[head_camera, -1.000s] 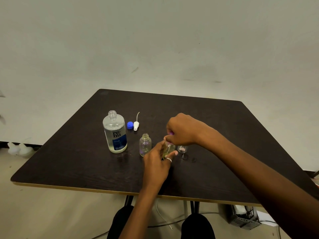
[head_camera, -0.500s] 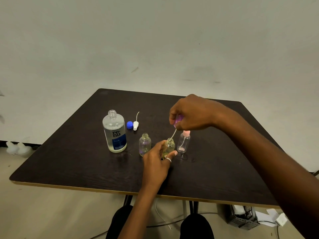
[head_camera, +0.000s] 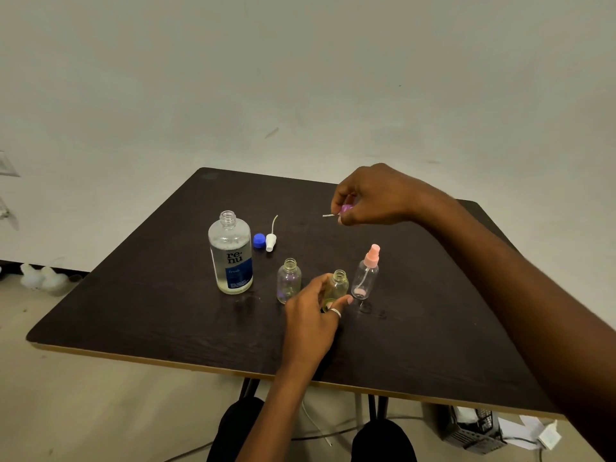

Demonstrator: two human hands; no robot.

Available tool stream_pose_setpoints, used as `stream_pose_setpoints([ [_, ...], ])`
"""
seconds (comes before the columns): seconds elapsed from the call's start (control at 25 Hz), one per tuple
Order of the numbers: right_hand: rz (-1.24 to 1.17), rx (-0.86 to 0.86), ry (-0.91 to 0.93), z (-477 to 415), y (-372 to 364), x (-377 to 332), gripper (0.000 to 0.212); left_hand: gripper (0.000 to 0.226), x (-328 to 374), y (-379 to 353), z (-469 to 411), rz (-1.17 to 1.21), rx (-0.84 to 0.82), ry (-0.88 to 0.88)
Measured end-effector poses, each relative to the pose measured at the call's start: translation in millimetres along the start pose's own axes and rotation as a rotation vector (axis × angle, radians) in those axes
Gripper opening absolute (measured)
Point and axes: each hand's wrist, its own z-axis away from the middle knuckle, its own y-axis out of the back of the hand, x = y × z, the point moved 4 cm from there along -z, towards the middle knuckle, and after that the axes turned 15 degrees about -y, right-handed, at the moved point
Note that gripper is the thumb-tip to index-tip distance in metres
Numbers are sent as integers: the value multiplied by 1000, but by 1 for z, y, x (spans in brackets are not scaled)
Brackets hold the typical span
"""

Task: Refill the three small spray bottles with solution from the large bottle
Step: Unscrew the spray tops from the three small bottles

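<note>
The large clear bottle (head_camera: 230,255) with a blue label stands uncapped at the table's left middle, partly filled. Three small bottles stand in a row to its right. The left small bottle (head_camera: 288,280) is open-necked. My left hand (head_camera: 311,315) grips the middle small bottle (head_camera: 337,286), also open-necked, on the table. The right small bottle (head_camera: 366,275) wears a pink spray top. My right hand (head_camera: 370,196) is raised above the table and pinches a purple spray top (head_camera: 345,210), its white tube sticking out to the left.
A blue cap (head_camera: 259,240) and a white spray top (head_camera: 271,241) with a thin tube lie behind the bottles. The dark table (head_camera: 150,295) has a pale front edge. Cables and a black box (head_camera: 473,428) sit on the floor below.
My right hand has lifted the purple spray top out of the middle small bottle and carried it up and back to the right. My left hand stays on that bottle.
</note>
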Motion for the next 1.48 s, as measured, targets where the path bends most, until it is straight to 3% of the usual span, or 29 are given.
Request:
stream_pose_setpoints([
  [0.24, 86, -137, -5, -54, -56, -3, 41, 48, -1, 0, 0, 19, 4, 1],
  [0.52, 316, -147, -42, -105, -112, -8, 22, 45, -1, -2, 1, 40, 28, -23],
  [0.84, 388, -200, -118, -117, -136, -1, 12, 44, -1, -2, 1, 54, 21, -13],
  [1.28, 348, -237, -136, -114, -135, 6, 38, 46, -1, -3, 0, 49, 9, -31],
  [1.48, 349, -178, -117, -108, -120, 6, 50, 45, -2, -3, 1, 55, 19, -38],
])
